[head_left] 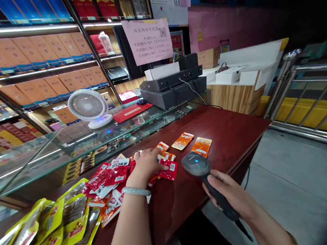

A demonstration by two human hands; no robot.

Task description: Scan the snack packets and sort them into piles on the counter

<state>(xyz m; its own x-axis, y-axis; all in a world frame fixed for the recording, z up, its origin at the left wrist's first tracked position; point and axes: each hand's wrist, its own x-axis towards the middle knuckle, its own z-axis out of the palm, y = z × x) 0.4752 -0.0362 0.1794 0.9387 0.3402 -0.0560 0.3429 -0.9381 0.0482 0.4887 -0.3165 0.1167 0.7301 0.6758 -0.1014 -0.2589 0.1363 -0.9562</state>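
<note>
My right hand [229,191] is wrapped round the dark handle of a barcode scanner [196,164], its head over the counter just in front of an orange snack packet [202,146]. My left hand [148,162] lies over a heap of small packets, with thumb and fingers closed about a red snack packet [171,171] that has a white barcode label. Some of its fingers are hidden. More red and white packets [108,177] spread to its left. Another orange packet [183,141] lies apart, farther back. Larger yellow-edged bags [65,221] are piled at the lower left.
The dark red counter [227,125] adjoins a glass display case [60,162]. On the glass stand a white fan [88,106] and a black cash register machine [173,84]. Boxed goods fill the shelves [36,56] behind. A metal railing [314,99] stands at right.
</note>
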